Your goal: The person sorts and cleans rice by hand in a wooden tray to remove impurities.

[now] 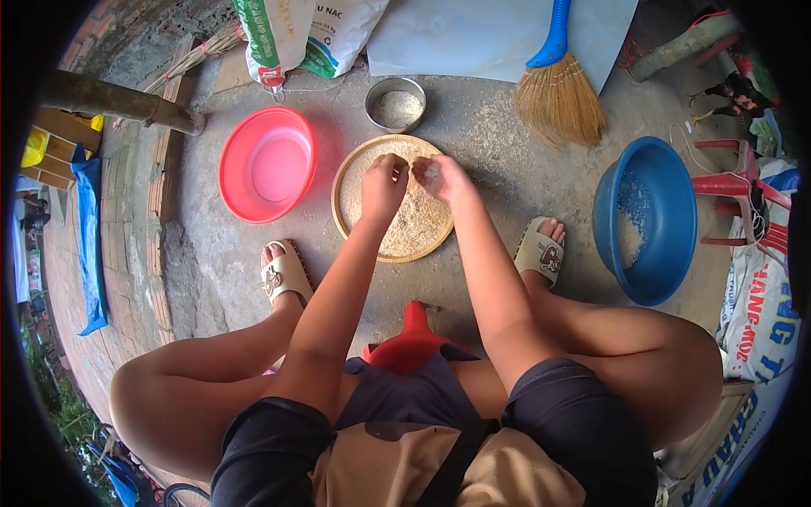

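A round woven tray (pixel 340 211) with pale grain spread over it lies on the ground between the feet. Over its upper part my left hand (pixel 385 184) has its fingers curled together, and what they hold is too small to make out. Close beside it, my right hand (pixel 443 179) is turned palm inward with its fingers bent, the fingertips near those of the left hand; whether something is between them cannot be made out. Just beyond the tray stands a metal bowl (pixel 397 105) with some grain inside.
A pink basin (pixel 269 166) stands left of the tray, and a blue basin (pixel 645 221) with some pale grains stands at the right. A broom (pixel 557 89) lies beyond, near scattered grain. A red plastic stool (pixel 742 188) and printed sacks (pixel 756 321) are at the far right.
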The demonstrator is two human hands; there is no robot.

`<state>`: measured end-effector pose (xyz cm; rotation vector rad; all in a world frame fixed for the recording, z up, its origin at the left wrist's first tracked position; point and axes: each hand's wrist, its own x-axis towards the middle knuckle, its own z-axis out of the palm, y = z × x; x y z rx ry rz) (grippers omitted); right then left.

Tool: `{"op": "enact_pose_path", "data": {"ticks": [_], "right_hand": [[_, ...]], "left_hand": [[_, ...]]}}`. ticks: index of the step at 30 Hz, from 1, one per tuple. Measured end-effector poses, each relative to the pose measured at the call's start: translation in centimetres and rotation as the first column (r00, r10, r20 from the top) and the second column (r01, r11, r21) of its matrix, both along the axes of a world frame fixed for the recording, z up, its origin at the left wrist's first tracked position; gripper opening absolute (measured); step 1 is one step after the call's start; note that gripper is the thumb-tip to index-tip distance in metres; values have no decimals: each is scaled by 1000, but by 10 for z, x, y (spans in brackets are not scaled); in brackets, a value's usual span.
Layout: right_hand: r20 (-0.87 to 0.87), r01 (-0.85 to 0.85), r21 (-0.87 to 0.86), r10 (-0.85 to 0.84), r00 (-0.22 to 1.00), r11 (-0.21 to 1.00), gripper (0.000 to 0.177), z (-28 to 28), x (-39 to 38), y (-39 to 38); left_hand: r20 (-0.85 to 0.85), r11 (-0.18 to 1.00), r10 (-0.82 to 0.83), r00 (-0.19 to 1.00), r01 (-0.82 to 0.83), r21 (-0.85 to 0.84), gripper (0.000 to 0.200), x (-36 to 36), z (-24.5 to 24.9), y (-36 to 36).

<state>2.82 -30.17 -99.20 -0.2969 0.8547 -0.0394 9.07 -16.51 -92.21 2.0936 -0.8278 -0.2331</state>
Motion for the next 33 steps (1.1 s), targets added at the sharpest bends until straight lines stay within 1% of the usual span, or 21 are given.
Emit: {"op": "enact_pose_path", "data": {"ticks": [1,2,4,6,8,9,11,12,14,16,18,19,20,22,25,26,28,29,30,31,33], "right_hand": [[10,65,19,-65,998,998,30,-3,-2,-7],[18,128,39,-129,991,991,28,-8,-4,-14],[43,122,12,-122,992,992,27,-14,-10,-28],[19,212,23,-212,977,977,26,-10,-14,-37],[10,238,30,-239,971,971,26,-9,-18,-40],[11,249,40,-250,968,968,26,-9,-20,-41],[9,260,50,-260,965,964,27,-10,-22,-41],[-1,258,39,-258,966,965,27,-10,-22,-40],[-8,256,30,-256,967,966,27,-11,-21,-38],[-9,250,39,-250,968,968,28,-12,-20,-37],[-1,234,41,-234,972,971,28,-11,-18,-35],[7,215,41,-215,976,976,28,-11,-16,-34],[7,216,40,-216,976,976,28,-11,-15,-31],[7,195,28,-195,981,980,29,-11,-10,-24],[-4,98,-11,-98,995,995,31,-13,-3,-9],[6,39,-21,-39,999,999,32,-14,0,-4],[-5,36,19,-36,999,999,30,-15,7,7],[112,15,31,-18,994,999,31,-15,8,10],[228,-9,40,0,974,999,33,-15,9,11],[227,-11,39,2,974,999,33,-14,9,9],[98,98,-30,-94,991,995,31,-4,11,2]], "left_hand": [[11,999,-36,999,36,4,7,-3,-7,2],[-70,995,-95,993,97,23,10,-10,-12,5],[-79,960,-265,961,271,73,15,-23,-32,9],[24,882,-404,914,383,273,31,-39,-41,12],[160,904,-397,904,356,236,34,-57,-52,16],[158,904,-398,904,358,234,34,-62,-56,19],[223,822,-566,794,522,228,32,-69,-62,27],[222,822,-566,794,522,228,32,-72,-63,32],[125,745,-652,748,602,288,31,-72,-66,43],[139,723,-678,722,621,304,25,-64,-71,48],[118,746,-650,751,601,286,20,-53,-75,47],[85,811,-570,817,543,219,17,-49,-77,47],[56,834,-510,858,477,278,17,-41,-81,44],[76,938,-340,937,332,101,15,-24,-61,36],[22,995,-96,995,97,-27,13,-5,-31,18],[25,995,-97,995,97,-25,13,-4,-17,9],[-222,976,-151,963,110,-190,13,-4,6,-6],[-101,967,-240,966,229,-110,14,-2,12,-9],[-102,967,-238,966,227,-112,14,-4,13,-11],[-29,981,-164,986,159,-112,15,-7,15,-14],[118,994,-17,993,30,-107,19,-10,10,-12]]}}
